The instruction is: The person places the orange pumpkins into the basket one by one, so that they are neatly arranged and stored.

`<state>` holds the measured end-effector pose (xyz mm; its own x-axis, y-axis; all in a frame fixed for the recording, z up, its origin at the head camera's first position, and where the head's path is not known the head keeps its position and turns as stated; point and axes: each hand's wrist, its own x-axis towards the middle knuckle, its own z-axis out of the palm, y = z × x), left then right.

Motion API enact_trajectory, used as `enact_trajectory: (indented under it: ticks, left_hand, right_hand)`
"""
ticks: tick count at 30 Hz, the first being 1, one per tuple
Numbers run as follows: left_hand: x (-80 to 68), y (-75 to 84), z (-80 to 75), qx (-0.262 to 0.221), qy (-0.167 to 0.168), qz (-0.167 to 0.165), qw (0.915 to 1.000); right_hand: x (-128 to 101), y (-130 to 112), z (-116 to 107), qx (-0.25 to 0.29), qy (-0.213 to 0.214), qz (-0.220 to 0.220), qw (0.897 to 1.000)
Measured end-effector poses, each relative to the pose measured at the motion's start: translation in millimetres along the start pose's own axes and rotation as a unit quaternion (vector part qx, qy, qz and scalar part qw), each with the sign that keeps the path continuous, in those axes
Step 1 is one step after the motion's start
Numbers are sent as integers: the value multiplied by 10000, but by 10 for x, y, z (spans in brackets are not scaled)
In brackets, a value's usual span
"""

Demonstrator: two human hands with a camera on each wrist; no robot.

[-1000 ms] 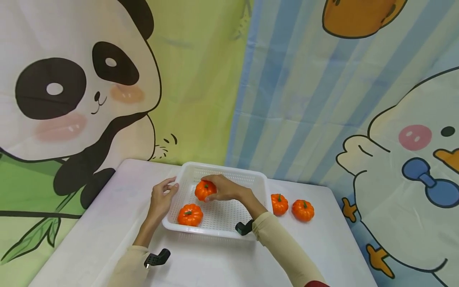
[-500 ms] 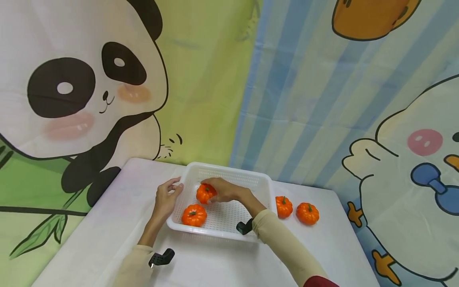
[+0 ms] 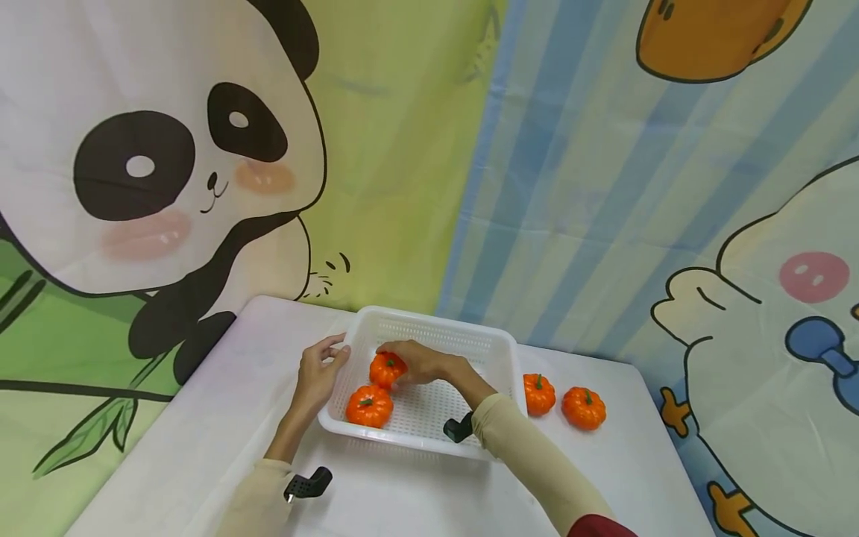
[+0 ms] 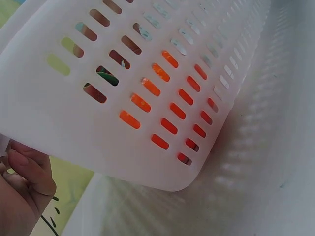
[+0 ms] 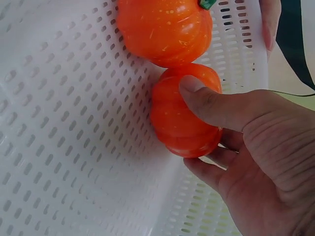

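My right hand [image 3: 419,363] grips a small orange pumpkin [image 5: 184,118] inside a white perforated plastic basket [image 3: 439,440], thumb on its near side and fingers round the other. Right against it sits a second pumpkin [image 3: 369,406] with a green stem, in the basket's near left corner. At the basket's left rim, my left hand [image 3: 318,377] holds the edge between thumb and fingers. The left wrist view shows that hand [image 4: 24,184] at the rim, with orange showing through the slots of the basket wall [image 4: 88,132].
Two more orange pumpkins stand on the white table [image 3: 416,496] to the right of the basket: one [image 3: 539,394] close beside its wall, another [image 3: 584,409] farther right. A cartoon-printed curtain [image 3: 396,149] hangs behind the table.
My right hand has lowered its pumpkin and brought it nearer, against the other one in the basket. The left hand stays at the rim. The head view has shifted slightly.
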<state>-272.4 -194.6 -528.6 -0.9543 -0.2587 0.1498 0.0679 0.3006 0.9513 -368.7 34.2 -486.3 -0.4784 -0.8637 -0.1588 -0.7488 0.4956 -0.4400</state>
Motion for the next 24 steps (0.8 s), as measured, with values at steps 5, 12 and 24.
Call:
enact_trajectory:
  ticks: [5, 12, 24]
  left_hand:
    - [-5, -12, 18, 5, -42, -29, 10000]
    - [4, 20, 16, 110, -13, -1, 9999]
    - [-12, 21, 11, 142, -22, -18, 9999]
  right_hand:
    - [23, 28, 25, 145, -35, -99, 9998]
    - [52, 69, 21, 33, 61, -166, 9998]
    - [46, 25, -21, -52, 76, -46, 9999]
